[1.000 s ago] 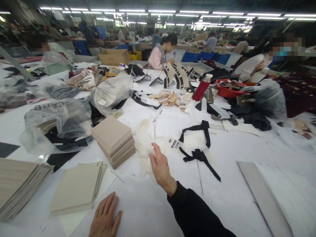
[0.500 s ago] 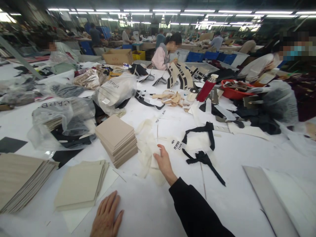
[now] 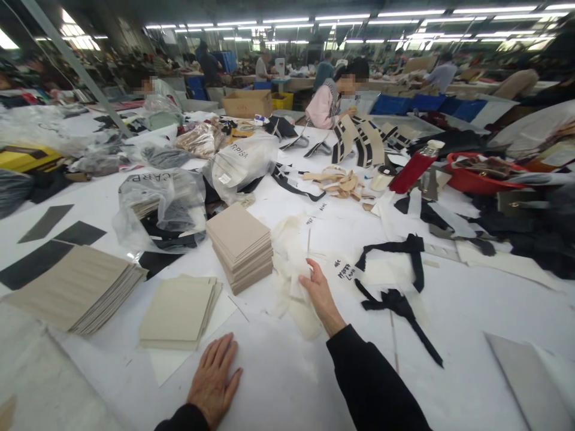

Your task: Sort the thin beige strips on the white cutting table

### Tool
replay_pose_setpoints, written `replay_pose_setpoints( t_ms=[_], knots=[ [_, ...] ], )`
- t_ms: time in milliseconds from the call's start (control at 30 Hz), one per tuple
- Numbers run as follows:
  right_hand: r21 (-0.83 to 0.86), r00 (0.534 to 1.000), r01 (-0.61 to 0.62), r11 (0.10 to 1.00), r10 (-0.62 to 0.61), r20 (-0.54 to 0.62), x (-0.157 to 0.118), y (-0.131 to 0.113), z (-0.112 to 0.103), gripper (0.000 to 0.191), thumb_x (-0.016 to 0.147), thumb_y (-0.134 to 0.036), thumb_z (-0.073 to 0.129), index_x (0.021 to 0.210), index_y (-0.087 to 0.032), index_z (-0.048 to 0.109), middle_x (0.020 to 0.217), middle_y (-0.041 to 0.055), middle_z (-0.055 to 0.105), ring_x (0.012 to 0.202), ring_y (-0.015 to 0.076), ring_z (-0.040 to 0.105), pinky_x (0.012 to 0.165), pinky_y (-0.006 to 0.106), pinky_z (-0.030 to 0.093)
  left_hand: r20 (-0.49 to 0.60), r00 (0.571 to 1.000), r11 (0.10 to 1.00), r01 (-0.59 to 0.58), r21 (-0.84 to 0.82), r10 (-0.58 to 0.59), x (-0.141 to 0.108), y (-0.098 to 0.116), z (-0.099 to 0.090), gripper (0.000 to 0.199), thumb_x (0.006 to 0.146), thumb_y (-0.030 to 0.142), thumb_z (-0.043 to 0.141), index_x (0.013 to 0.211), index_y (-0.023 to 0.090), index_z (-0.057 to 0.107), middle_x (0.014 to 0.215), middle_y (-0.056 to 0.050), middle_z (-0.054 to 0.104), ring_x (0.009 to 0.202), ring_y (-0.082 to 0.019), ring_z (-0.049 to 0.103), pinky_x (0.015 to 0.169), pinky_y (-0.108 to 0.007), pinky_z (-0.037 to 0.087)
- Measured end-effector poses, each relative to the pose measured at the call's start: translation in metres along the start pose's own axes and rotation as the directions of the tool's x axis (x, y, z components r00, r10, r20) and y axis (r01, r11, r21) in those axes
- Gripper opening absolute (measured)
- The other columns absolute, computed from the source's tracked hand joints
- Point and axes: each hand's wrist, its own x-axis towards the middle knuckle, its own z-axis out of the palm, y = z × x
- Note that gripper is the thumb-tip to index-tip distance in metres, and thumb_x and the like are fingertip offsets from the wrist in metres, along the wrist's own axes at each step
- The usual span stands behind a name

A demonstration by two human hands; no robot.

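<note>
My left hand (image 3: 215,377) lies flat, palm down, on the white-covered table (image 3: 278,371), fingers stretched and holding nothing. The small stack of light beige square sheets (image 3: 175,308) is just beyond it. My right hand (image 3: 321,293) reaches over thin cream fabric strips (image 3: 287,239). Its thumb and index fingertip are apart at the edge of a pale piece; the other fingers are mostly hidden. Left of the strips stands a taller stack of tan boards (image 3: 240,233). To the right, a knotted black fabric strip (image 3: 399,305) lies over pale pieces beside handwriting on the table.
A wide board stack (image 3: 76,287) sits at the left, near clear plastic bags (image 3: 162,203). Farther back are tan scraps (image 3: 345,182), a red bottle (image 3: 415,167) and a red basket (image 3: 480,179). A grey board (image 3: 525,371) lies front right. A co-worker (image 3: 327,102) handles pieces across the table.
The view has swung left, so things sit farther right in the picture. My right hand is slightly closer to the cream strips. My left hand stays flat on the table.
</note>
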Motion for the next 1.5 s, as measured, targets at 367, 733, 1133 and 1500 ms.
replay_pose_setpoints(
  t_ms=[367,733,1133,1500],
  knots=[
    [-0.731,0.992,-0.07,0.679,-0.026,-0.119,-0.034,0.007,0.012,0.054,0.082,-0.012,0.041,0.135,-0.007,0.034,0.12,0.0142,0.048,0.105,0.0247,0.049,0.094,0.039,0.038,-0.009,1.0,1.0,0.001,0.005,-0.001,0.002,0.0,0.0,0.046,0.077,0.036,0.057,0.115,0.009,0.055,0.124,-0.015,0.053,0.115,-0.027,0.045,0.099,-0.041,0.03],
    [-0.915,0.969,0.243,0.323,-0.113,0.218,-0.05,0.029,0.033,0.039,0.089,-0.002,0.032,0.118,-0.01,0.057,0.132,0.0116,0.046,0.121,0.026,0.039,0.101,0.04,0.029,-0.023,1.0,1.0,-0.014,0.003,0.014,0.002,0.0,-0.002,0.046,0.077,0.036,0.057,0.113,0.008,0.055,0.122,-0.016,0.053,0.113,-0.027,0.046,0.099,-0.041,0.029],
    [-0.959,0.992,0.051,0.28,-0.122,0.017,-0.039,0.013,-0.003,0.029,0.093,-0.014,0.039,0.113,-0.017,0.06,0.122,0.0043,0.054,0.111,0.0186,0.046,0.097,0.03,0.032,-0.052,0.998,0.999,-0.042,0.017,0.043,-0.009,-0.004,0.014,0.052,0.075,0.042,0.059,0.115,0.008,0.056,0.127,-0.017,0.051,0.115,-0.028,0.045,0.101,-0.042,0.027],
    [-0.982,0.986,-0.141,0.123,-0.072,-0.15,-0.014,0.028,-0.06,0.033,0.092,-0.011,0.034,0.116,-0.016,0.056,0.13,0.0082,0.047,0.115,0.0261,0.043,0.086,0.039,0.039,-0.071,0.996,0.997,-0.048,0.052,0.052,-0.004,-0.005,0.009,0.052,0.075,0.044,0.058,0.115,0.01,0.056,0.123,-0.015,0.054,0.114,-0.026,0.047,0.098,-0.04,0.031]
  ],
)
